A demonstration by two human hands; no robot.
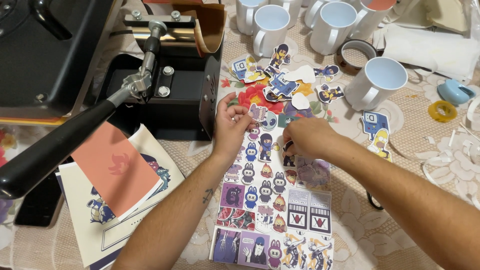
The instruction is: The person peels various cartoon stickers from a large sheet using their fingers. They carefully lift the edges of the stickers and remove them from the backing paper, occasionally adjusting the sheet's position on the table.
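Your left hand (231,125) is pinching a small cutout sticker (258,113) above the sticker sheet (272,210) on the tabletop (400,165). Right hand (306,137) fingers are curling narrow onto the sheet's top, beside the mug press (165,75).

Our right hand (306,137) hides the sticker beneath its fingers. Above the sticker sheet (280,210), the top edge crops the white mugs (270,27); the black press (45,55) is cropped left.

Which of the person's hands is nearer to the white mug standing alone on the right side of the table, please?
The right hand is nearer, lying below and left of the white mug over the sheet of stickers. The left hand is farther left, beside the black press.
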